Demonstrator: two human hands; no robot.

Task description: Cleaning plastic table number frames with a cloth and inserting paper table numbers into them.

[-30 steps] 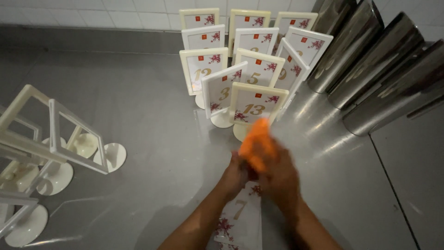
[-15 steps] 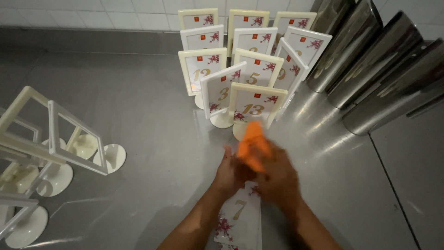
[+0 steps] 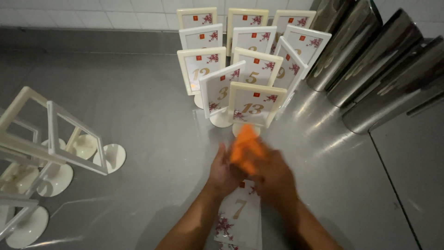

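A cluster of cream-framed table signs (image 3: 240, 65) is standing upright on round bases at the back of the steel bench (image 3: 138, 115), each showing a white card with red blossom sprigs, a small red square and a gold figure. The front sign (image 3: 253, 105) is facing the camera. A loose card (image 3: 240, 217) of the same pattern is lying flat near the bottom edge. At the left, empty cream frames (image 3: 51, 139) are leaning tilted on their round bases.
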